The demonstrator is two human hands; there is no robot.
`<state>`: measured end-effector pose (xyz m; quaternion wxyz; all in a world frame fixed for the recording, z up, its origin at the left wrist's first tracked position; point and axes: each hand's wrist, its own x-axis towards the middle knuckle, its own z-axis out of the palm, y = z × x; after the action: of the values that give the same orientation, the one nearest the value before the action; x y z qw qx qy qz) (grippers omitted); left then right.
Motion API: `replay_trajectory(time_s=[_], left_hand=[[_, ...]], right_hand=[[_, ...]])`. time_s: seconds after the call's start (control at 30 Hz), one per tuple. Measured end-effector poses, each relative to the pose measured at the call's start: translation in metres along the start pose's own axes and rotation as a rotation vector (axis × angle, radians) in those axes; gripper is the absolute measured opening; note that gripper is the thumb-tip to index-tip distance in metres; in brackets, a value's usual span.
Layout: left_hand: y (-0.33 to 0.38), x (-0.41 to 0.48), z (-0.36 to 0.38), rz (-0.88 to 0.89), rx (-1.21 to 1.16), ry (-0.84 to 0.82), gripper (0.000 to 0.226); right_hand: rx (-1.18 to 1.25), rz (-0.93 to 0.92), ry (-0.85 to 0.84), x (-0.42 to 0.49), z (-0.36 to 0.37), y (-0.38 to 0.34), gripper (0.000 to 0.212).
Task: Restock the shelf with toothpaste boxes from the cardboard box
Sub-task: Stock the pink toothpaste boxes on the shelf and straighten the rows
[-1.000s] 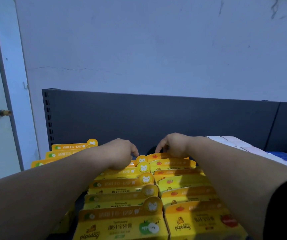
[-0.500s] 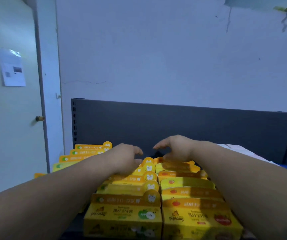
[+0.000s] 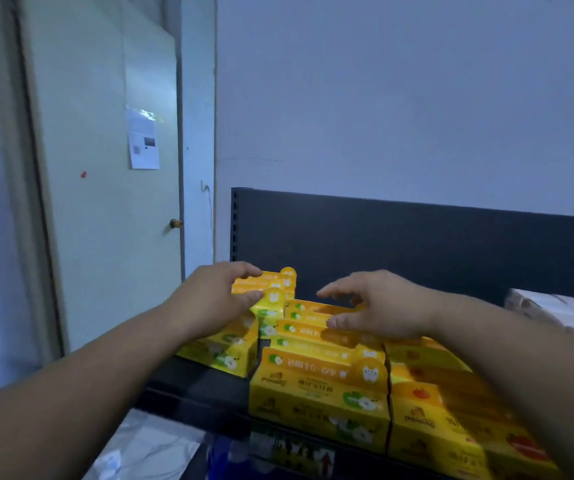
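Yellow toothpaste boxes stand in rows on the black shelf [image 3: 202, 386]: a short left row [image 3: 230, 355], a middle apple-print row [image 3: 316, 386] and a right tomato-print row [image 3: 452, 410]. My left hand [image 3: 216, 299] reaches to the back of the left row and holds the tops of its rear boxes [image 3: 271, 282] between fingers and thumb. With fingers spread and relaxed, my right hand [image 3: 375, 306] hovers over the back of the middle row, its thumb near a box top. No cardboard box is in view.
The shelf's dark back panel [image 3: 417, 254] rises behind the rows. White boxes [image 3: 555, 310] lie on the shelf at the right. A pale door [image 3: 105, 237] with a knob [image 3: 176, 223] and a taped paper [image 3: 143, 140] stands to the left. Blurred goods [image 3: 278, 452] show below.
The view swung left and both hands moved with it. My left hand left the middle row and took hold of the left row's rear boxes. My right hand lifted and spread its fingers.
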<state>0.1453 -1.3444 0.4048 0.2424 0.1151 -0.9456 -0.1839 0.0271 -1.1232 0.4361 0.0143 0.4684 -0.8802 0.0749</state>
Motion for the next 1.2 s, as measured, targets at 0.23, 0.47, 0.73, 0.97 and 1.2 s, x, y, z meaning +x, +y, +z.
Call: replay_trajectory(time_s=[0.23, 0.47, 0.73, 0.97, 1.2], left_hand=[[-0.045, 0.0, -0.002, -0.047, 0.087, -0.27, 0.029], [-0.078, 0.016, 0.001, 0.021, 0.136, -0.292, 0.015], [-0.085, 0.026, -0.002, 0.192, 0.07, -0.468, 0.016], [-0.083, 0.034, -0.013, 0.204, -0.012, -0.635, 0.028], [-0.096, 0.062, 0.003, 0.165, -0.003, -0.347, 0.036]], right_hand=[[0.002, -0.013, -0.026, 0.024, 0.013, -0.022, 0.046], [0.034, 0.043, -0.03, 0.054, 0.026, -0.042, 0.042], [0.022, 0.138, -0.037, 0.079, 0.036, -0.048, 0.042], [-0.032, 0.202, -0.076, 0.116, 0.045, -0.056, 0.048], [0.007, 0.266, -0.038, 0.129, 0.051, -0.062, 0.038]])
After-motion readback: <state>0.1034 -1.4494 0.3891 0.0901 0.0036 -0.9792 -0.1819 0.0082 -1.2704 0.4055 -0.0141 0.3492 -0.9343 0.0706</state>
